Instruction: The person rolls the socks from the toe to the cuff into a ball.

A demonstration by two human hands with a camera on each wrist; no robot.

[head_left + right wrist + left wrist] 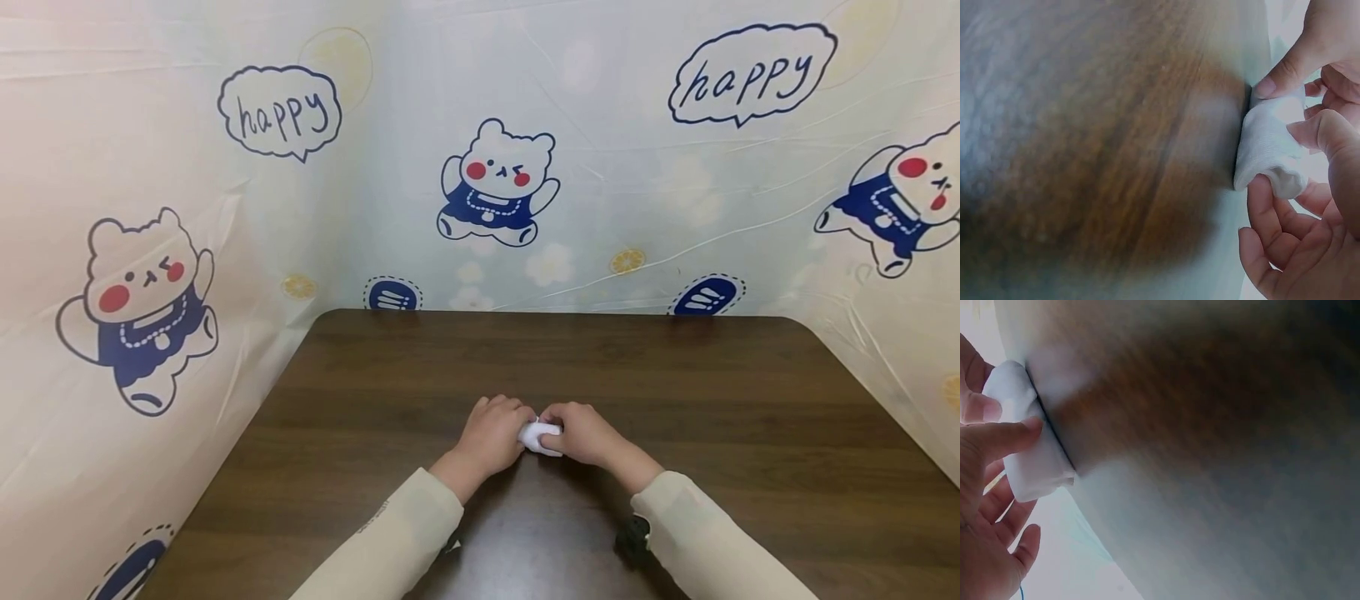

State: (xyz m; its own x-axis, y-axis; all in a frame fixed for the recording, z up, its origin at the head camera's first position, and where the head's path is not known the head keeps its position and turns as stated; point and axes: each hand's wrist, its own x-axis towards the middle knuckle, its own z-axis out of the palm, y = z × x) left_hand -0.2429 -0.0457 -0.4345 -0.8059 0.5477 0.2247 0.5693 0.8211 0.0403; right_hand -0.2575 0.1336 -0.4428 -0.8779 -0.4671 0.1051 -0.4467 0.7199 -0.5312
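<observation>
A white sock, folded into a small rolled bundle, lies on the brown table between both hands. My left hand grips its left end, with the thumb pressed on the fabric and the fingers behind it. From the other side my right hand pinches the bundle between thumb and fingers. In the right wrist view the sock shows ribbed knit and an open fold at its lower end, where fingertips of the right hand reach in. The left wrist view has the sock under the left thumb.
The dark wooden table has rounded far corners. A pale curtain printed with bears and "happy" bubbles hangs around its back and sides. Dark wrist straps show under the cream sleeves.
</observation>
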